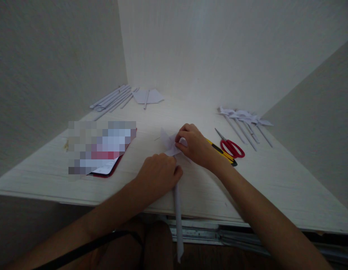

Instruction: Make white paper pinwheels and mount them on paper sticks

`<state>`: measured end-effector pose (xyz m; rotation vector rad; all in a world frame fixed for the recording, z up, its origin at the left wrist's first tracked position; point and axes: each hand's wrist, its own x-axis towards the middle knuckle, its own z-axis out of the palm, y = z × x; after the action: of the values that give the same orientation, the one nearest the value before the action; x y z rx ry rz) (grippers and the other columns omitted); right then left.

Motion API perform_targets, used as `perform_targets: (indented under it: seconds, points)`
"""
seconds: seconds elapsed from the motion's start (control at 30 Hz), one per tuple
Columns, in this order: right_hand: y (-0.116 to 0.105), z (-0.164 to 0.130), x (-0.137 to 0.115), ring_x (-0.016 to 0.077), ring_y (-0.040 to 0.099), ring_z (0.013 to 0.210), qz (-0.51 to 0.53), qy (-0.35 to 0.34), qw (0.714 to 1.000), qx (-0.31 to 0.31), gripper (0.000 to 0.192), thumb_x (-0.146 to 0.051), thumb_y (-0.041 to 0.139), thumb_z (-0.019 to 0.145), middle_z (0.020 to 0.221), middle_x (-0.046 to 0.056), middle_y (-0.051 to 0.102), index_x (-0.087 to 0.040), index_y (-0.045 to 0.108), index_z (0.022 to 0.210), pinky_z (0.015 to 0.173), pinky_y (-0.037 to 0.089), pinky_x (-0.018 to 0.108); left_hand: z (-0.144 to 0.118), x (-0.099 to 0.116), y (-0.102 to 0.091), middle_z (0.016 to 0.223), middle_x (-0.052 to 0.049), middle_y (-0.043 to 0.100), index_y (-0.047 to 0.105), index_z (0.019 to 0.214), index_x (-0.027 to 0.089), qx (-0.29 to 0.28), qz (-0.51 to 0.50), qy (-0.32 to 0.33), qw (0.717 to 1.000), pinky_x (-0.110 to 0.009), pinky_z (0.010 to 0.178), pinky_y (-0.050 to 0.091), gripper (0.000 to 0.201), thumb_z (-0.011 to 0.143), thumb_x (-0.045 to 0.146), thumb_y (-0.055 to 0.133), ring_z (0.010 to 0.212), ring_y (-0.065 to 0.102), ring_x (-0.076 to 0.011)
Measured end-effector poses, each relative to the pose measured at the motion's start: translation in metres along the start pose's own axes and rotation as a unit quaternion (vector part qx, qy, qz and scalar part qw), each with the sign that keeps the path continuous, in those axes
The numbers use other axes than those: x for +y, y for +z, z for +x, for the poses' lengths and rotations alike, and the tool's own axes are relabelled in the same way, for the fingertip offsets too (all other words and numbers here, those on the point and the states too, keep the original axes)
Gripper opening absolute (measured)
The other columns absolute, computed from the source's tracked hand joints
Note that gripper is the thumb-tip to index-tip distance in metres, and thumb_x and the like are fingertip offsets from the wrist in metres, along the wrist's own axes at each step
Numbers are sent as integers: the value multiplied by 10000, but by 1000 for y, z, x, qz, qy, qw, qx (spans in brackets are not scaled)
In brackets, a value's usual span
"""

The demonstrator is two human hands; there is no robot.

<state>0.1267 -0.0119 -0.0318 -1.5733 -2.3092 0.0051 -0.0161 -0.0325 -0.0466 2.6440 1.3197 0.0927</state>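
My left hand [158,173] is closed around the top of a rolled white paper stick [178,217] that hangs down past the table's front edge. My right hand [194,144] pinches a folded white paper pinwheel head [168,143] lying on the pale wooden table [275,180], right above the stick's upper end. Both hands meet at the middle of the table. The spot where stick and folded paper touch is hidden by my fingers.
A yellow-black utility knife [223,153] and red-handled scissors [231,146] lie just right of my right hand. Finished paper pinwheels [245,122] lie at the far right. Rolled paper sticks [113,98] and a cut sheet [148,96] sit at the back left. A red-edged booklet [109,167] lies left.
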Motion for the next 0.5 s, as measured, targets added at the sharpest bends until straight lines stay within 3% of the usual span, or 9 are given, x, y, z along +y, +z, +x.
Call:
perform_targets:
  seconds: [0.17,0.27,0.33,0.4,0.5]
  points:
    - [-1,2,1,192,479,878,21,-7,1000,14,74,-159,560,763,889,98,566,-129,627,758,803,392,336,0,-2,1,641,-95,621,639,737,134,-1,-3,-11,1000,-323,604,425,364,817,321,337,668,606,-225]
    - [-4,-1,14,161,515,817,133,13,990,47,142,-220,531,795,874,82,584,-135,621,865,755,418,312,-2,-4,0,658,-96,631,632,710,138,6,-14,-11,1000,-335,611,425,363,817,323,338,669,606,-231]
    - [-8,-5,25,137,539,780,254,54,963,73,208,-259,497,816,890,70,591,-153,591,967,691,434,280,-3,-5,0,660,-94,633,624,680,141,6,-23,-12,1000,-340,610,423,368,820,320,334,663,606,-233]
    - [-11,-10,36,121,553,767,380,105,914,92,245,-297,458,834,908,58,585,-177,565,1018,660,440,261,-4,-6,0,658,-93,633,618,663,142,2,-29,-15,999,-342,610,421,374,824,318,329,661,605,-234]
    - [-12,-15,44,87,527,683,473,146,865,83,255,-325,447,837,888,39,567,-192,581,1009,591,414,229,-4,-6,1,665,-90,633,612,660,145,6,-33,-15,999,-345,616,419,380,831,320,322,661,603,-234]
